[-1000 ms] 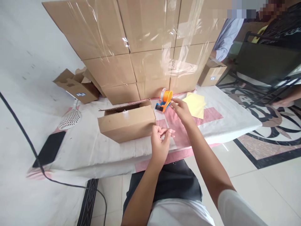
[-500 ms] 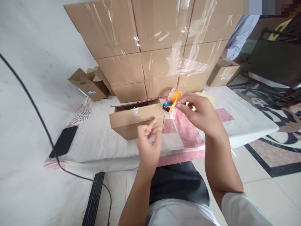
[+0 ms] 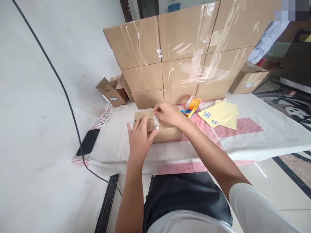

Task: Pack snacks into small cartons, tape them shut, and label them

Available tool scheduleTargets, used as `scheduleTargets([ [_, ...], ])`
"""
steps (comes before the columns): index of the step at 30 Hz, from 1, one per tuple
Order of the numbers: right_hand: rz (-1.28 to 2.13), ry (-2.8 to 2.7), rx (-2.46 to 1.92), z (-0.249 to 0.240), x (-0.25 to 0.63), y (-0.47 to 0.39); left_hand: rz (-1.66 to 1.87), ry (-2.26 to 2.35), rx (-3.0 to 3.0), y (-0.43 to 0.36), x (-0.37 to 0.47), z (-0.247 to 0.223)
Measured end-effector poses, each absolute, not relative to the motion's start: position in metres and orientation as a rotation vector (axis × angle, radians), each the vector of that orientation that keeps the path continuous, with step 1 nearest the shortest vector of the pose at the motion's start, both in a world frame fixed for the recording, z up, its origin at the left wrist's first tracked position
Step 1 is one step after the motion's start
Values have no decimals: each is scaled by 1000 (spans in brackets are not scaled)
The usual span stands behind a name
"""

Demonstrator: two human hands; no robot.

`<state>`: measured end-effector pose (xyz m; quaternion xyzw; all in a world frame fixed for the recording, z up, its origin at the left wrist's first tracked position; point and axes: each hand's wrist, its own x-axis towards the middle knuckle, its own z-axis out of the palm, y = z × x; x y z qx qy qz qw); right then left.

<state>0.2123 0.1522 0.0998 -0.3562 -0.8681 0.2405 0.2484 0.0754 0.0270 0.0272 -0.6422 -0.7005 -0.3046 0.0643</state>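
A small cardboard box (image 3: 167,135) lies on the cloth-covered table in front of me, its top flaps folded down. A short strip of clear tape (image 3: 156,122) crosses the seam on its top. My left hand (image 3: 139,137) rests on the box's left part, fingers spread, the thumb close to the tape's near end. With fingertips pinched, my right hand (image 3: 168,114) holds the far end of the tape at the box's far edge. Just right of the box stands an orange and blue tape dispenser (image 3: 193,105).
Behind rises a wall of taped cardboard boxes (image 3: 182,74). Yellow sheets (image 3: 224,113) with labels lie at right. On the left are a black phone (image 3: 88,141), a white perforated lamp-like object (image 3: 103,119) and an open box (image 3: 113,94). A person's sleeve (image 3: 268,40) shows behind a box (image 3: 249,77).
The box's raised flap is now down. My right hand moved left from beside the dispenser onto the box top, and my left hand opened and settled on it. The view shifted.
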Motion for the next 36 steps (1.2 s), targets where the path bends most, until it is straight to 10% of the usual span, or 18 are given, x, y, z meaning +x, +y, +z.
scheduleTargets([
  [15, 284, -2270, -1650, 109, 204, 174, -631, -2123, -1967, 28, 74, 33],
  [20, 701, -2007, -1464, 55, 272, 180, -708, -2004, -2046, 24, 93, 40],
  [26, 335, -1771, -1853, -9, 404, 170, -782, -1766, -2140, 22, 113, 24],
  [36, 406, -2653, -1636, 17, 447, 275, -845, -1729, -2028, 24, 116, 8],
])
